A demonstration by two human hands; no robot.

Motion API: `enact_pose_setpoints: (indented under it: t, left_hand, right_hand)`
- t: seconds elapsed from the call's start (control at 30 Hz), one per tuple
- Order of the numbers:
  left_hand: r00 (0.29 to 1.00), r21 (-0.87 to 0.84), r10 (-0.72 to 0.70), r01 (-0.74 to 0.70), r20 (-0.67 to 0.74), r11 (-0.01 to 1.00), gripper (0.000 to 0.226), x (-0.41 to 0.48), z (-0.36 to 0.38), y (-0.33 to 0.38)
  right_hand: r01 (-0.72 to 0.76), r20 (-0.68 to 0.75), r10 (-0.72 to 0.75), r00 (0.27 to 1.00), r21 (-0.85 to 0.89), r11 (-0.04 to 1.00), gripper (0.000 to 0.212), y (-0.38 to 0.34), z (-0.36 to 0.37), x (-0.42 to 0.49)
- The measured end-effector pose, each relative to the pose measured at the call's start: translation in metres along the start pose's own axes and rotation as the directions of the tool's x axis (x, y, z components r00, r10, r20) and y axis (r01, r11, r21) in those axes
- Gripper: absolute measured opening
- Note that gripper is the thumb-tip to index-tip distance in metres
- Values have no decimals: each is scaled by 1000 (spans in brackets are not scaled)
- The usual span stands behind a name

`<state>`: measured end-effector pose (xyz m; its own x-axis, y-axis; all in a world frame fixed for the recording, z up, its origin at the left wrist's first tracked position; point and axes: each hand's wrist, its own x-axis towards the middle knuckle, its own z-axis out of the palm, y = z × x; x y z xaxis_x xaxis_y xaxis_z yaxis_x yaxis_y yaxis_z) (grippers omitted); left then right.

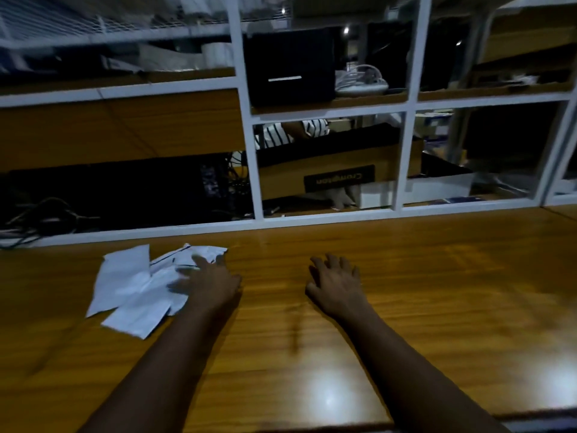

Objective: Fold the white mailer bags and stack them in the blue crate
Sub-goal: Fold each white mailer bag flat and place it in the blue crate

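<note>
A loose pile of white mailer bags [131, 285] lies flat on the wooden table [437, 276] at the left, overlapping one another. My left hand [209, 284] reaches over the pile's right edge with its fingers spread, resting on the bags. My right hand [337, 284] hovers or rests palm down on bare wood near the middle of the table, fingers spread, holding nothing. No blue crate is in view.
A white-framed shelf unit [249, 170] rises along the table's far edge. Behind it stand a cardboard box [337, 170], a black box [290, 70], cables [43, 214] at the left, and a person in a striped shirt [290, 131].
</note>
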<state>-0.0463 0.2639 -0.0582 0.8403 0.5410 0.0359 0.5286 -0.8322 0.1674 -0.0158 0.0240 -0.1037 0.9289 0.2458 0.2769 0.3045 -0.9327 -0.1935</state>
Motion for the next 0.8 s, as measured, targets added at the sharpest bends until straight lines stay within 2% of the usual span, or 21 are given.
enact_pose_setpoints:
  t: [0.07,0.17,0.23,0.33,0.4,0.47,0.53,0.63,0.8]
  left_hand:
    - [1000,38,-26,25,18,999,71,-8,10,-8]
    - [974,151,157,-133,-163,980,60,-19,20,-21]
    - [933,133,240,-211,-267,968,58,-21,21,-25]
    - [872,101,353,-340,-340,935,53,-27,15,-20]
    - [886,84,338,-329,-317,940,57,-27,16,-20]
    - [950,70,248,-239,-189,968,67,-22,24,-24]
    - [972,111,204,-192,-114,975,67,-20,29,-28]
    - [939,202,271,-229,-214,952,59,-24,28,-27]
    - [877,245,365,-297,-312,923,26,-29,25,-24]
  right_hand:
    - [12,-10,-13,1000,-11,1000,64,0,-1,-2]
    - [12,-24,-12,1000,-1,1000,62,-2,-2,-3]
    - [4,-21,-4,1000,14,1000,62,-2,-3,-4]
    - [1,-19,0,1000,21,1000,62,-3,-3,-5]
    - [2,-17,-1,1000,20,1000,62,-3,-5,-5]
    - [5,-21,-4,1000,19,1000,62,-4,-6,-5]
    - [5,-27,-5,1000,20,1000,61,-4,-7,-7]
    - [4,-41,-3,999,28,1000,59,-5,-6,-7]
    - [11,-49,-8,999,42,999,58,-6,-7,-6]
